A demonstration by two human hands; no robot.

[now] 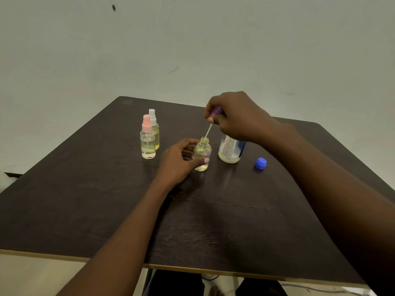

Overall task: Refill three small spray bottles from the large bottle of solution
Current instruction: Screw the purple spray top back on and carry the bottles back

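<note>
Head view: left hand (177,160) grips clear open bottle (202,154); right hand (233,116) pinches purple sprayer (215,111), tube at its neck. Right wrist hides large bottle's (229,151) top; blue cap (260,163) lies beside it.

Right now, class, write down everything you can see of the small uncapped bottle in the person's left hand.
The bottle is small, round and clear, plastic by its look, with a short threaded neck and no cap on. It holds pale yellowish liquid. It stands upright on the dark table, near the middle. The left hand grips it, thumb across the front. The thin dip tube of the purple spray head, held by the right hand, reaches its open mouth.
</note>
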